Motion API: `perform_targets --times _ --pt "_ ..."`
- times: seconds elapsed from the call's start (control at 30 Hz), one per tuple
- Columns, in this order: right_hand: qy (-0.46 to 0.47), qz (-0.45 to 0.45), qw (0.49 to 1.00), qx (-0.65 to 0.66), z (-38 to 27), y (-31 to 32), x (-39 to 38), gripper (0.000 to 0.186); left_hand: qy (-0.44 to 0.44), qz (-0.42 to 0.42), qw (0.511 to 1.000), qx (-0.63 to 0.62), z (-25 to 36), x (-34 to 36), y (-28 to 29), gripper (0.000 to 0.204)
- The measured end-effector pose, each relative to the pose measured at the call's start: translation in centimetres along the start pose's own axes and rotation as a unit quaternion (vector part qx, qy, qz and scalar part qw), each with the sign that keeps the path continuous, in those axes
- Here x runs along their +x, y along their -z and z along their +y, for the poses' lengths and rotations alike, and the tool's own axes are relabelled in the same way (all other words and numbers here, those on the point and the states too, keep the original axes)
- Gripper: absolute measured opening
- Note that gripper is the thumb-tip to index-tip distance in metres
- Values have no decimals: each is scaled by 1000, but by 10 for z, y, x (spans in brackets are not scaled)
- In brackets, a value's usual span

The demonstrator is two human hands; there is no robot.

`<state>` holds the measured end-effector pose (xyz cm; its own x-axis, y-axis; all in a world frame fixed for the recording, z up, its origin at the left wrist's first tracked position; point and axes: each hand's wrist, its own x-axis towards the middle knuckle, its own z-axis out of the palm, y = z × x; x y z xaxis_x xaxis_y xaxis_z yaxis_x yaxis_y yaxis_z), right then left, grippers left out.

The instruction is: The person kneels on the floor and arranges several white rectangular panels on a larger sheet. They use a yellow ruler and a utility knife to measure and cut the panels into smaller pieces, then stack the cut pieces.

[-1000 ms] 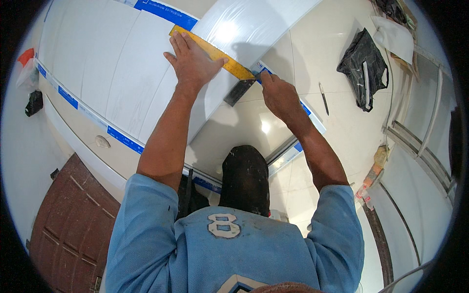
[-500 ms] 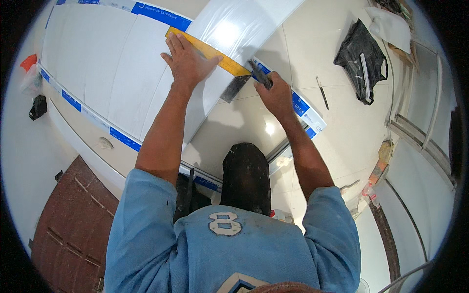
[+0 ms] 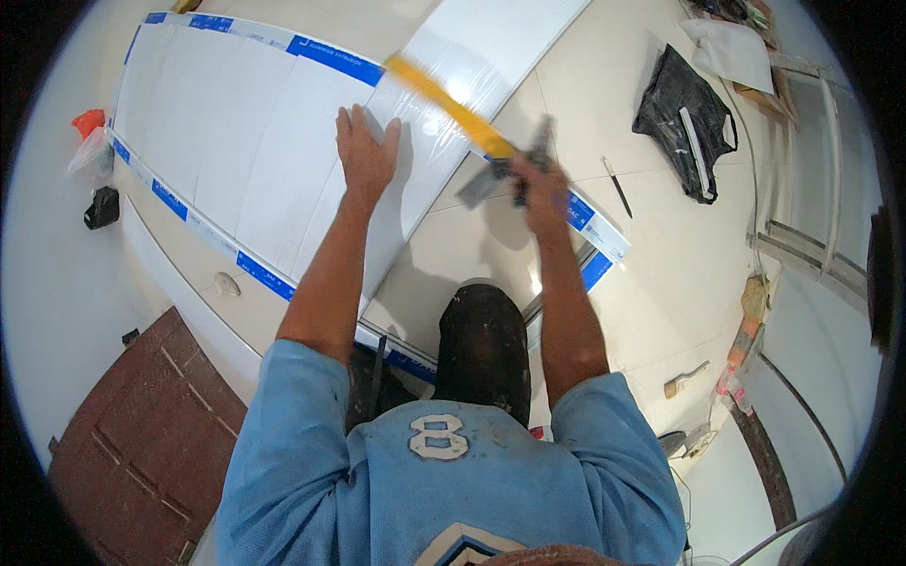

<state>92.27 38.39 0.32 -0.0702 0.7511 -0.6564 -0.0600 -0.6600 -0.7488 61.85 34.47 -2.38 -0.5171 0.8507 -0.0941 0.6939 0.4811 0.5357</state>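
My left hand [image 3: 366, 156] lies on a white panel [image 3: 368, 255] with its fingers spread and holds nothing. My right hand [image 3: 545, 196] is closed around a set square, with a yellow blade [image 3: 453, 108] and a grey stock [image 3: 478, 187], lifted off the panel. A dark utility knife [image 3: 542, 141] is in the same hand; both are smeared by motion. Glossy white film-like sheeting [image 3: 472, 52] shows on the strip beyond the hands. White rails with blue tape [image 3: 340, 61] frame the row of white panels.
On the tiled floor to the right are a marker pen [image 3: 617, 187], a black plastic bag [image 3: 684, 123] and a paintbrush [image 3: 686, 379]. A brown door panel [image 3: 146, 415] is at lower left. At the far left hang or lie small bags [image 3: 101, 208].
My right hand has picked up the set square along with the knife and lifted it off the panel. My left hand has let go of the square and rests on the panel.
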Motion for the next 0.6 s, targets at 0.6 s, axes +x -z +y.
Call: perform_targets --times 0.6 --pt "-29 219 868 -445 -35 292 38 43 -48 -27 996 75 -51 -75 13 81"
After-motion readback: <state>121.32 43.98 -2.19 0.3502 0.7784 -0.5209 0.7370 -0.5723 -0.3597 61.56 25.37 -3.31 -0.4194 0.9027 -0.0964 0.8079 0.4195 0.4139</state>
